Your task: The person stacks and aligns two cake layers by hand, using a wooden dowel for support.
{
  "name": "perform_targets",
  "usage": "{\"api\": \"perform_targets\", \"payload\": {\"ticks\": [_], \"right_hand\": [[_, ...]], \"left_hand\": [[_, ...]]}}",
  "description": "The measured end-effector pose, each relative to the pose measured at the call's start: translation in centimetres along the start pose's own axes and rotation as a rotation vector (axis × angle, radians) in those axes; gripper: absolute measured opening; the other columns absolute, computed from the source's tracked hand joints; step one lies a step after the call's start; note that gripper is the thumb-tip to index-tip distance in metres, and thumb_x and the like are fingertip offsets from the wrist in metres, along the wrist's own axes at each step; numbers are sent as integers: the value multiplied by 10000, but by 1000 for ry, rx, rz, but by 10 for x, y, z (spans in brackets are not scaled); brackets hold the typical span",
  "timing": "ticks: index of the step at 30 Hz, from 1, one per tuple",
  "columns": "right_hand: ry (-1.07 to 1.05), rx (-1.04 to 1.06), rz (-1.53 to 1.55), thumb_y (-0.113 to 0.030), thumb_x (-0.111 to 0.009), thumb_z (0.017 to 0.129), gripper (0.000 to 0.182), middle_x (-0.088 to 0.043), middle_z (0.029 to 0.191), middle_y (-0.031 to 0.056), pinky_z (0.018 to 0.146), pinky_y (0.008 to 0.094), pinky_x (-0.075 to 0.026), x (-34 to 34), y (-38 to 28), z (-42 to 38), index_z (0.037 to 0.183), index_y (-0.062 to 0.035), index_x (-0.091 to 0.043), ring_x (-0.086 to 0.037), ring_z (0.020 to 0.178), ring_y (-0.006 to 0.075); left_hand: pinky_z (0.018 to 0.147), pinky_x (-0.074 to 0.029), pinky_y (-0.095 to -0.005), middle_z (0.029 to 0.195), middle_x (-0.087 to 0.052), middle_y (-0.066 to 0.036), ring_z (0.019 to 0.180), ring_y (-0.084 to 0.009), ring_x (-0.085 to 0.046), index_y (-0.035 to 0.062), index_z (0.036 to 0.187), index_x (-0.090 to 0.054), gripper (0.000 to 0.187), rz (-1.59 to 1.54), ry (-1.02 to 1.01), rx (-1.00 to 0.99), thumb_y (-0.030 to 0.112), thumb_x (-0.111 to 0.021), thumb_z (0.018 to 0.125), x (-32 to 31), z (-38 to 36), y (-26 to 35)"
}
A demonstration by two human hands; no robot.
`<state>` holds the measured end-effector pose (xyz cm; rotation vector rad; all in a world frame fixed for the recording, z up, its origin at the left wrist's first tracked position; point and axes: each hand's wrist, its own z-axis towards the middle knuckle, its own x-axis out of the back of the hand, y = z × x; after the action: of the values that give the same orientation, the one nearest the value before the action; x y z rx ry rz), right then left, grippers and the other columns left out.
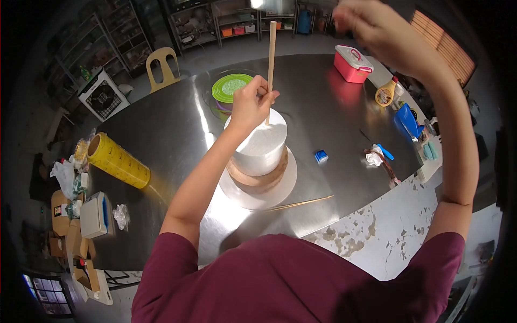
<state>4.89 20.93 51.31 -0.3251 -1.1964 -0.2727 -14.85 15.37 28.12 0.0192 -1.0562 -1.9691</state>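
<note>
left hand (251, 106) clamped on wooden stick (272, 54), near upright, low end at top of white cylinder (259, 155) mid-table (309, 107). looks like stick-steadying step; next move calls for firm pinch, straight stick. right hand (377, 29) raised far right, blurry, can't tell grip.

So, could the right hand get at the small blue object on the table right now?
Probably yes. Nothing covers the small blue object, and the left hand, gripping the wooden stick, is off to one side. The raised right hand looks blurred, so whether it is empty is unclear.
</note>
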Motion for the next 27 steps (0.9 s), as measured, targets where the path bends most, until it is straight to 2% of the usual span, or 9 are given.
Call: {"api": "perform_targets", "payload": {"ticks": [2,6,7,11,17,20,21,22,27], "right_hand": [[-115,-191,-197,-208,-414,921,289,-620,789,174,723,388,-465,10,-43,-2,889,25,-583,-598,766,309],[468,257,-92,-153,-424,906,249,-619,781,178,700,363,-472,6,-4,11,876,34,-586,-593,737,282],[499,91,27,-134,-427,899,234,-613,766,178,697,354,-473,4,-9,3,873,36,-585,-590,727,267],[160,492,-174,-369,-440,949,374,-394,584,-16,478,253,-335,-23,66,21,828,-29,-540,-394,560,69],[-45,-161,549,-102,-401,887,218,-568,725,145,653,338,-456,52,-3,1,885,34,-571,-543,663,222],[401,443,-230,-210,-437,911,241,-490,670,85,550,307,-400,-17,70,25,879,-7,-564,-459,591,157],[285,640,-323,-178,-423,904,228,-522,701,113,591,320,-425,-25,77,21,889,1,-562,-505,638,198],[-174,-46,-232,-182,-420,908,234,-531,725,131,637,334,-443,-12,17,6,879,14,-545,-509,659,233],[442,-11,57,-53,-377,879,224,-614,778,198,709,378,-479,7,14,7,890,35,-582,-596,760,310]], "left_hand": [[637,-580,-265,681,-608,-96,694,-173,-666,-50,814,-524,112,-2,0,-1,-9,-627,802,0,2,-3],[627,-580,-261,670,-595,-84,682,-169,-665,-47,811,-526,115,-9,-4,39,-5,-632,799,1,2,0],[624,-580,-261,668,-592,-80,677,-168,-665,-47,810,-526,117,-1,-5,52,-5,-634,798,2,2,1],[605,-579,-257,670,-594,-80,682,-169,-668,-47,811,-527,126,-42,-5,43,6,-640,798,2,0,0],[597,-569,-242,667,-597,-82,687,-161,-667,-48,815,-528,121,-38,-7,46,6,-636,802,2,0,-1],[601,-569,-244,667,-595,-82,692,-161,-666,-50,816,-527,115,-32,-11,21,4,-628,806,2,1,-4],[603,-572,-246,668,-593,-81,692,-161,-665,-52,814,-524,112,-12,-26,19,1,-623,808,1,-1,-2],[605,-574,-249,670,-592,-80,692,-162,-664,-53,812,-522,109,10,-42,14,-2,-618,811,2,0,-1],[613,-577,-255,667,-592,-82,670,-153,-657,-47,798,-516,113,-65,-14,50,-5,-620,808,1,0,-3]]}}
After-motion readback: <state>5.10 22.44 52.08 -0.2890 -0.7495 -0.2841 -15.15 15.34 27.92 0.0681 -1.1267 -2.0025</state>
